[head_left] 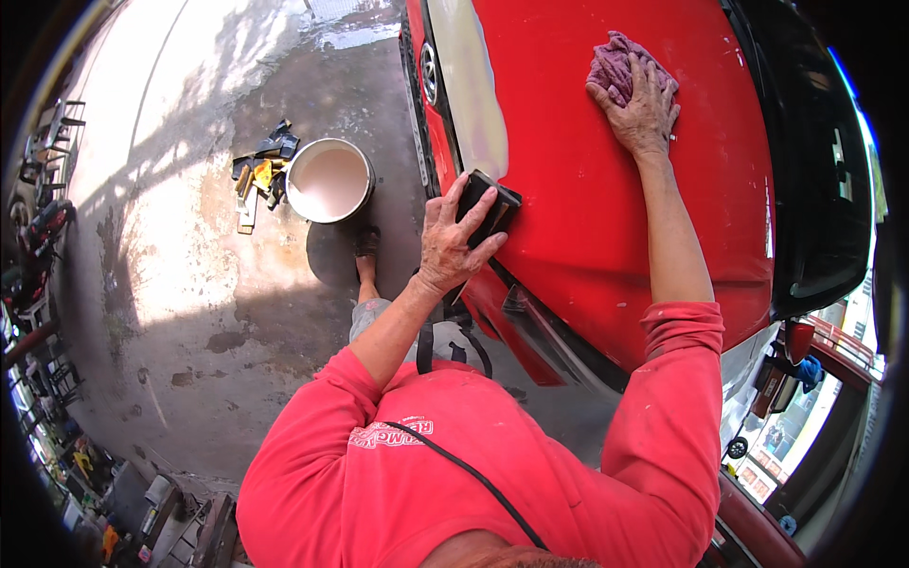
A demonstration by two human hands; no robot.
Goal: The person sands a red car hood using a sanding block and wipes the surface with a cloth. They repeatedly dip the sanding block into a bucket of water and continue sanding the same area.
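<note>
A red car hood point(568, 170) spreads out in front of me, with a pale, cream-coloured sanded patch point(473, 90) along its front edge. My left hand point(453, 237) grips a black sanding block point(497, 210) at the near end of that patch. Its fingers lie over the block, and the block's underside is hidden. Farther up the hood, my right hand point(647, 114) presses on a crumpled purple cloth point(615, 59), its fingers over the near part of the cloth.
A white bucket point(365, 170) of cloudy, pinkish liquid stands on the worn concrete floor to the left. Beside it lies a pile of small tools and black and yellow pieces point(263, 175). The dark windshield point(822, 161) borders the hood at right. Clutter lines the far left.
</note>
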